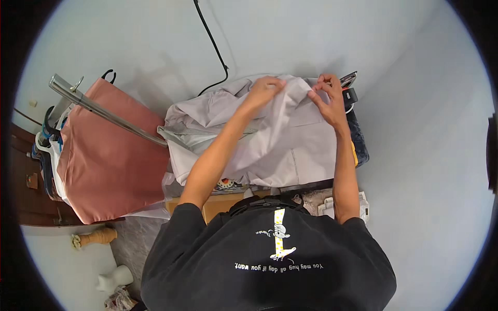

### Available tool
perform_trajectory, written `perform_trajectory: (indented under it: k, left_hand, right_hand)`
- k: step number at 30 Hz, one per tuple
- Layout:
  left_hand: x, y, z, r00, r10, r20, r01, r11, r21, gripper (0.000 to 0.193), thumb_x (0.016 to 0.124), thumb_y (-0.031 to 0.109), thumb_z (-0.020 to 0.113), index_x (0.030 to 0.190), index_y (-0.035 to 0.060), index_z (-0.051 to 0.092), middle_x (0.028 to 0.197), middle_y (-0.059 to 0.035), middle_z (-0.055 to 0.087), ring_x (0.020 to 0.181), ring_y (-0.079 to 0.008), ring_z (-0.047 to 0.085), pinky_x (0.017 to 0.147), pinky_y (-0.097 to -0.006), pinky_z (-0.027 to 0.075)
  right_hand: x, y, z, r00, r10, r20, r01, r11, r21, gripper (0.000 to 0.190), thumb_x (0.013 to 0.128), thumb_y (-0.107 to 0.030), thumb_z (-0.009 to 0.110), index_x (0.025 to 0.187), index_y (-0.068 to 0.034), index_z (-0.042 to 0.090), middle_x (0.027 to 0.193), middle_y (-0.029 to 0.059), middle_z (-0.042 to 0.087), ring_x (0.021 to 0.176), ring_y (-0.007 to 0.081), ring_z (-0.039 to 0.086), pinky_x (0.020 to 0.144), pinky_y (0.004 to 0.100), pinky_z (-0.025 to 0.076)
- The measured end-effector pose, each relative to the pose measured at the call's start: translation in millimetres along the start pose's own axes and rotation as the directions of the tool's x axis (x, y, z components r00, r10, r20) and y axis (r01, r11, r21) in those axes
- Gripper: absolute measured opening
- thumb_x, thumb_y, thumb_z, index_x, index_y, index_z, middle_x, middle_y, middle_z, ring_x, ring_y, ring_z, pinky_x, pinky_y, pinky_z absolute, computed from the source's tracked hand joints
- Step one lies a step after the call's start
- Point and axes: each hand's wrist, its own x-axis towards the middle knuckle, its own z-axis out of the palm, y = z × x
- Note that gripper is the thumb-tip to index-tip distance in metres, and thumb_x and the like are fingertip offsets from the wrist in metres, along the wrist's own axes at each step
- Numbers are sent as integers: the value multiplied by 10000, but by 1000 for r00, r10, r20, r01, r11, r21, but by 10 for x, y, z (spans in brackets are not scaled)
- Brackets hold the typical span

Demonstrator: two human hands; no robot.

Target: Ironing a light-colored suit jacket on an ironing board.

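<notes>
A pale lilac-grey garment (311,140), with seams and a grey inner side showing at the left, lies in loose folds in front of me. My left hand (265,92) pinches a raised fold of it near the far edge. Just to the right, my right hand (330,102) holds the same lifted cloth between thumb and fingers at the garment's upper right. The lifted part slopes down from both hands toward the near side. What supports the garment is mostly hidden under it.
A chrome rail (116,124) juts in from the left beside a hanging dusty-pink cloth (116,155) and several hangers. A black cable (212,39) runs down the wall. Dark plush fabric (358,140) and a black device (349,97) sit at the right. Cardboard (216,204) shows below.
</notes>
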Motion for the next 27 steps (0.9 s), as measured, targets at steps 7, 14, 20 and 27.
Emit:
perform_trajectory:
  k: [7,14,20,27]
  left_hand:
    - [52,317,-44,992,76,103,-82,995,59,414,993,367,690,1173,-1,750,1382,-101,622,1260,-244,567,1060,-365,446]
    - [-39,423,59,952,259,165,-292,930,222,421,960,471,686,1119,91,771,1419,-97,578,1351,-330,448,1105,-440,425]
    - [-1263,91,-604,958,193,212,-287,662,692,727,746,627,791,1207,68,731,1521,-233,455,1467,-441,297,1230,-578,184]
    - [-2602,-791,-866,1000,30,-5,-9,440,898,975,559,539,914,1306,1,590,1529,-233,393,1498,-449,239,1241,-658,82]
  right_hand:
    - [-38,19,-222,968,200,150,-180,975,-133,432,860,-432,802,857,-23,664,1051,107,589,1061,307,555,942,415,447]
    - [292,-121,-262,824,349,446,-419,906,67,481,917,-378,736,1173,28,705,1373,145,600,1350,306,493,1128,407,393]
    - [48,297,-401,805,524,278,-557,829,52,351,842,-175,661,1081,78,705,1242,154,680,1143,290,624,1009,367,467]
    - [-665,903,-131,891,398,218,-271,852,-447,262,872,-283,688,1008,-70,757,1185,93,688,1219,324,567,1056,470,388]
